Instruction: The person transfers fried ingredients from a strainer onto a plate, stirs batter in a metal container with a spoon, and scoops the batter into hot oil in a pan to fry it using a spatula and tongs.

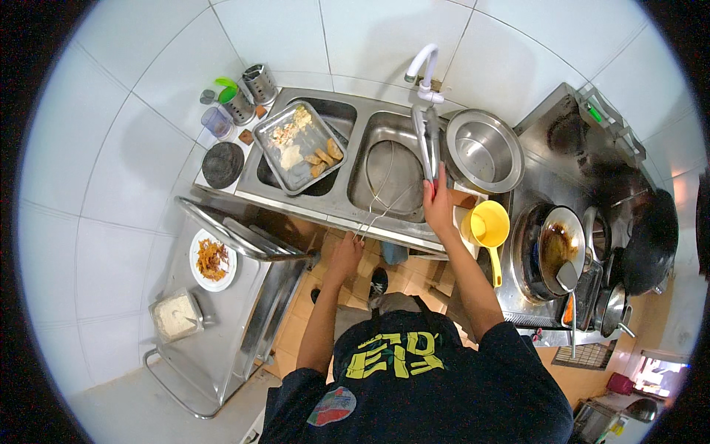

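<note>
My left hand [346, 255] is closed around the thin wire handle of a kitchen utensil [377, 200] at the front edge of the sink. Its wires reach over the right basin [361, 189], where a round grey shape lies; I cannot tell whether that shape belongs to it. In my right hand [438, 206] is a pair of metal tongs [427, 140], pointing up toward the white faucet [425, 70]. A metal tray [296, 177] with pale crumbly food [290, 133] and browned fried pieces [322, 161] rests over the left basin.
Right of the sink stand a steel pot [484, 148] and a yellow dipper [488, 223]. Beyond them is a stove with an oily pan [560, 251]. A plate of fried shreds [213, 260] and a tub of pale powder [176, 317] sit on the left counter, beside cutlery holders [259, 83].
</note>
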A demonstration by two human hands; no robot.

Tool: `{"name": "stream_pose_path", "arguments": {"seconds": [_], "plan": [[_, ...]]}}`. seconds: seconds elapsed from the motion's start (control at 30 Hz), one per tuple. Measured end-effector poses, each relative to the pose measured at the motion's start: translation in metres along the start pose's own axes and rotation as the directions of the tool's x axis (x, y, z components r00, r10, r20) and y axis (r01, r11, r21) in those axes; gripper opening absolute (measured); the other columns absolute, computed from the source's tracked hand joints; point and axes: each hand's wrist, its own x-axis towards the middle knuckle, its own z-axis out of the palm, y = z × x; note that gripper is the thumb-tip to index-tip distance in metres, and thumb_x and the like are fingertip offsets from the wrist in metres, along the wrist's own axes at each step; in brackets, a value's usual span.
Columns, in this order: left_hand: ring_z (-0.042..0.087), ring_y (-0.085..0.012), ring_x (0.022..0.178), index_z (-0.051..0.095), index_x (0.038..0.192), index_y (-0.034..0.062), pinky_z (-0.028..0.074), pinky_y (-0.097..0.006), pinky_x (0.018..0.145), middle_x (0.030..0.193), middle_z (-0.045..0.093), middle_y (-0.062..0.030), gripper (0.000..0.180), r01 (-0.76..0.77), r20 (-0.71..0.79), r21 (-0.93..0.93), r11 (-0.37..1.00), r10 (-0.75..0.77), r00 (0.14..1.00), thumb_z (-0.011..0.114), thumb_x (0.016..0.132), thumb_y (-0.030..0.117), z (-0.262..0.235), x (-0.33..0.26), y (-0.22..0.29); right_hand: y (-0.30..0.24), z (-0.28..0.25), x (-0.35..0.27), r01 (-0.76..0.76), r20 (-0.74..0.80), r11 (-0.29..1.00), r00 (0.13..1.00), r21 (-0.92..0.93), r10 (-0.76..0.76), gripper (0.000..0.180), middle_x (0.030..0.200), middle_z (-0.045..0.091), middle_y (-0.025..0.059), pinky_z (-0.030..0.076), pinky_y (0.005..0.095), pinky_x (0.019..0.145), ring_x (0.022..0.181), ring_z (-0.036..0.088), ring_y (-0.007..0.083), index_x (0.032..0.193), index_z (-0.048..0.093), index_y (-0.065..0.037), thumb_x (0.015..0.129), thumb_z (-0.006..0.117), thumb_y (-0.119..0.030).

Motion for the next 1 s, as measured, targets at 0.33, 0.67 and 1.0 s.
{"name": "stream_pose_path", "arguments": {"seconds": [0.33, 0.67, 1.0], "plan": [[0.061, -0.051, 0.092, 0.054, 0.106, -0.0011, 0.047, -0.058, 0.076, 0.095, 0.066, -0.0286, 0.027, -0.02, 0.036, -0.101, 0.995, 0.024, 0.999, 0.053, 0.097, 0.025, -0.002, 0.004, 0.004, 0.039, -0.027, -0.118, -0.048, 0.138, 0.997, 0.99, 0.062, 0.039, 0.067, 0.098, 0.066, 0.0284, 0.052, 0.0458, 0.071, 0.084, 0.065, 0.0457, 0.154, 0.025, -0.009, 0.096, 0.057, -0.014], [0.061, -0.0515, 0.089, 0.055, 0.104, -0.0018, 0.047, -0.059, 0.076, 0.091, 0.066, -0.0301, 0.027, -0.066, -0.044, -0.009, 0.998, 0.065, 0.997, 0.051, 0.099, 0.024, 0.006, -0.003, 0.007, 0.034, -0.022, -0.048, -0.264, 0.346, 0.951, 0.888, -0.158, 0.304, 0.057, 0.109, 0.063, 0.0293, 0.05, 0.04, 0.082, 0.092, 0.065, 0.033, 0.149, 0.031, 0.001, 0.101, 0.05, -0.023], [0.06, -0.0531, 0.093, 0.054, 0.105, -0.0027, 0.046, -0.06, 0.078, 0.095, 0.065, -0.032, 0.029, 0.071, 0.085, 0.093, 0.993, -0.079, 0.993, 0.05, 0.098, 0.025, 0.001, -0.003, 0.023, 0.014, -0.005, -0.007, -0.004, 0.41, 0.968, 0.906, -0.25, 0.11, 0.057, 0.094, 0.064, 0.0264, 0.05, 0.0467, 0.075, 0.078, 0.063, 0.0402, 0.152, 0.027, -0.007, 0.101, 0.048, -0.025]]}}
